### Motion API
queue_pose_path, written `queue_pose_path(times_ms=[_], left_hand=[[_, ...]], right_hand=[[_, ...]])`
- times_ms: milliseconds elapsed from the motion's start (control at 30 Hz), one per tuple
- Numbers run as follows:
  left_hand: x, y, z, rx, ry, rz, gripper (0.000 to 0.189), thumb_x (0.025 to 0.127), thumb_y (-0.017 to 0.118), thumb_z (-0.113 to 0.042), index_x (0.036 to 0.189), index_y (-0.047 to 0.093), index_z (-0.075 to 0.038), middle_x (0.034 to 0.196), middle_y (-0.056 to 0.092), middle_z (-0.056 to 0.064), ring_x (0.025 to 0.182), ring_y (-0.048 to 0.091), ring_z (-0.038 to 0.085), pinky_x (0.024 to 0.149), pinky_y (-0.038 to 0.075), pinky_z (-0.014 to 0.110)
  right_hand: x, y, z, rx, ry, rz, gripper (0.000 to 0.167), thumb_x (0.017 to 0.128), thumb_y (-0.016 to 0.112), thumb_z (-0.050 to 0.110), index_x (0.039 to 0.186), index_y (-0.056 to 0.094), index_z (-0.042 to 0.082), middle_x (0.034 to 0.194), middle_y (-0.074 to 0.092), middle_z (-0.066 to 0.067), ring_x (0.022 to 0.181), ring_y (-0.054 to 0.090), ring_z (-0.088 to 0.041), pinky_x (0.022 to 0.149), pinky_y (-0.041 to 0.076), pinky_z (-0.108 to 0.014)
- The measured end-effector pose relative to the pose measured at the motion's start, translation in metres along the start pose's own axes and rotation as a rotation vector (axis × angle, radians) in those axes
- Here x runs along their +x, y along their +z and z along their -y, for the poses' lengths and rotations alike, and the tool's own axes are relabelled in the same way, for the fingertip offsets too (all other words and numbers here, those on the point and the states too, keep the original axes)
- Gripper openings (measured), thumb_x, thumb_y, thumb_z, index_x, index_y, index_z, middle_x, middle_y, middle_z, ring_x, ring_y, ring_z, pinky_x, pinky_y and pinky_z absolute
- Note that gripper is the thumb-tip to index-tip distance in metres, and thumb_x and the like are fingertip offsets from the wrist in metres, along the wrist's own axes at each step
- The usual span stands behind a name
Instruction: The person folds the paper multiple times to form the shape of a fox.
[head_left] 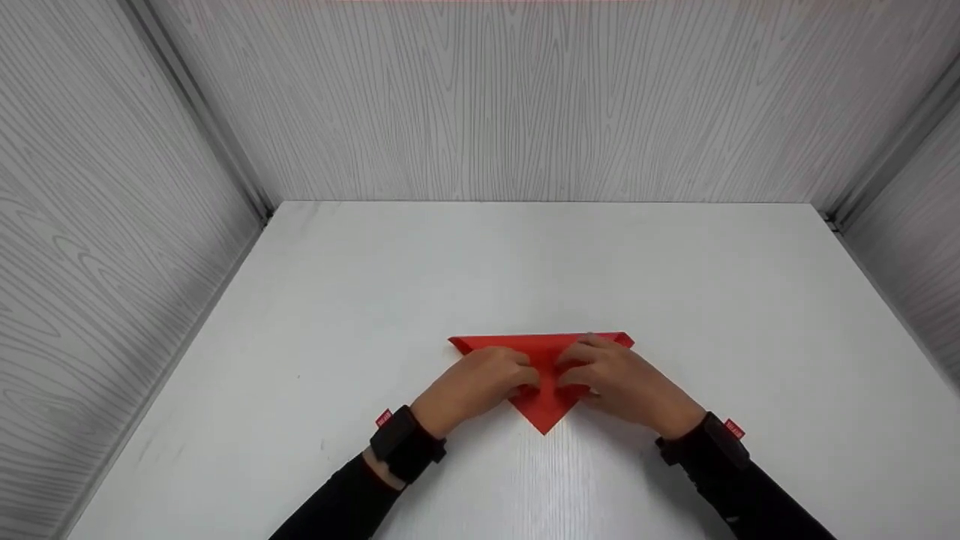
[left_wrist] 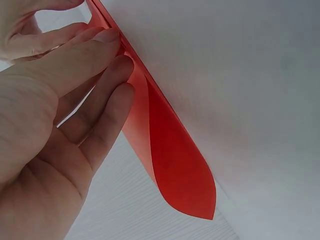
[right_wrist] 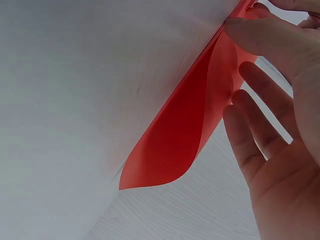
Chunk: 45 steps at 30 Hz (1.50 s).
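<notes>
A sheet of red paper, folded into a triangle, lies on the white table with one point towards me and its long fold at the back. The side corners stand curled and open, as the red flap in the left wrist view shows. My left hand pinches the paper, thumb at the near edge and curled fingers against the outer face. From the other side my right hand grips it, thumb on the edge, with the lower fingers spread along the curled flap. Both hands are close together near the middle.
The white table extends all around the paper. A wood-grain panel rises at the back, with further panels at the left and right. Each wrist wears a black strapped device below a dark sleeve.
</notes>
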<state>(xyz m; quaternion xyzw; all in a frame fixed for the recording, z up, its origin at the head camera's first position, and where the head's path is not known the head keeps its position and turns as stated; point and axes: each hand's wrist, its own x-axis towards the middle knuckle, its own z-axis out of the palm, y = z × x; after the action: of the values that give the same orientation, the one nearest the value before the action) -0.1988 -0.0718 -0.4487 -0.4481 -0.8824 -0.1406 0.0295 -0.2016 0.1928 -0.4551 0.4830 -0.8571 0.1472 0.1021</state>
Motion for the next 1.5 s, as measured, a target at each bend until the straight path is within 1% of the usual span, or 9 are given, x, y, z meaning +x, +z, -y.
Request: queue_pose_path(times_ms=[167,267,500,633,833,1067,1267,1367,1500], left_hand=[[0.0000,-0.0013,0.0007,-0.038,0.001,0.017,0.022,0.094,0.074,0.002,0.107,0.081,-0.015,0.080,0.068,-0.001,0.075,0.057,0.008,0.076,0.046,0.014],[-0.0002,-0.0015,0.0018,-0.052,0.004,0.027,0.020,0.094,0.077,-0.001,0.108,0.081,-0.015,0.086,0.074,0.000,0.079,0.062,0.009,0.079,0.050,0.015],[0.0000,-0.0026,0.0017,-0.060,0.019,0.027,0.020,0.091,0.083,-0.010,0.111,0.080,-0.014,0.093,0.076,0.000,0.088,0.066,0.012,0.086,0.052,0.017],[0.0006,-0.0020,0.0017,-0.052,0.019,0.028,0.020,0.091,0.083,-0.011,0.111,0.080,-0.015,0.089,0.075,-0.001,0.086,0.066,0.012,0.085,0.052,0.018],[0.0007,-0.0001,0.0022,-0.053,0.015,0.021,0.017,0.092,0.082,-0.010,0.108,0.080,-0.016,0.082,0.071,-0.002,0.081,0.062,0.010,0.082,0.051,0.017],[0.0010,0.0004,0.0028,-0.065,0.021,0.011,0.013,0.091,0.082,-0.009,0.102,0.080,-0.017,0.071,0.060,-0.004,0.070,0.052,0.008,0.073,0.043,0.016],[0.0032,0.0001,0.0010,-0.041,0.020,0.025,0.012,0.091,0.083,-0.013,0.103,0.080,-0.016,0.070,0.059,-0.004,0.069,0.052,0.007,0.074,0.044,0.015],[0.0057,0.0004,-0.0019,-0.017,0.011,0.019,0.009,0.091,0.082,-0.009,0.098,0.079,-0.015,0.065,0.052,-0.003,0.064,0.046,0.007,0.071,0.041,0.014],[0.0092,0.0007,-0.0061,0.071,0.013,-0.002,0.009,0.091,0.080,-0.007,0.090,0.076,-0.015,0.061,0.045,-0.004,0.058,0.038,0.006,0.065,0.036,0.013]], right_hand=[[-0.0013,-0.0014,0.0006,0.061,0.030,0.089,0.031,0.085,0.090,0.007,0.114,0.082,0.015,0.108,0.079,0.002,0.108,0.071,-0.018,0.095,0.059,-0.036],[-0.0009,-0.0009,0.0000,0.078,0.030,0.106,0.030,0.086,0.089,0.008,0.114,0.082,0.015,0.105,0.080,0.003,0.106,0.072,-0.017,0.095,0.059,-0.036],[-0.0009,0.0006,-0.0009,0.084,-0.007,0.069,0.029,0.086,0.088,0.004,0.113,0.081,0.013,0.102,0.079,0.003,0.105,0.072,-0.018,0.095,0.059,-0.037],[-0.0009,0.0010,-0.0003,0.091,-0.026,0.051,0.028,0.086,0.088,0.003,0.112,0.081,0.013,0.100,0.079,0.003,0.103,0.072,-0.018,0.094,0.059,-0.036],[-0.0002,0.0014,0.0011,0.105,-0.018,0.051,0.026,0.087,0.087,0.003,0.111,0.082,0.014,0.098,0.080,0.003,0.099,0.072,-0.017,0.091,0.060,-0.035],[0.0010,0.0015,0.0037,0.107,-0.016,0.044,0.025,0.089,0.085,0.003,0.111,0.083,0.014,0.098,0.080,0.004,0.097,0.072,-0.016,0.091,0.060,-0.034],[0.0010,0.0011,0.0050,0.113,-0.009,0.040,0.025,0.089,0.085,0.002,0.110,0.082,0.013,0.098,0.079,0.003,0.099,0.072,-0.016,0.091,0.060,-0.034],[0.0008,0.0017,0.0051,0.126,0.001,0.042,0.025,0.089,0.084,0.000,0.109,0.081,0.014,0.098,0.078,0.003,0.098,0.071,-0.016,0.090,0.060,-0.034],[0.0023,0.0032,0.0047,0.152,0.012,0.051,0.024,0.090,0.083,-0.001,0.109,0.081,0.014,0.099,0.078,0.003,0.099,0.071,-0.015,0.090,0.059,-0.033]])
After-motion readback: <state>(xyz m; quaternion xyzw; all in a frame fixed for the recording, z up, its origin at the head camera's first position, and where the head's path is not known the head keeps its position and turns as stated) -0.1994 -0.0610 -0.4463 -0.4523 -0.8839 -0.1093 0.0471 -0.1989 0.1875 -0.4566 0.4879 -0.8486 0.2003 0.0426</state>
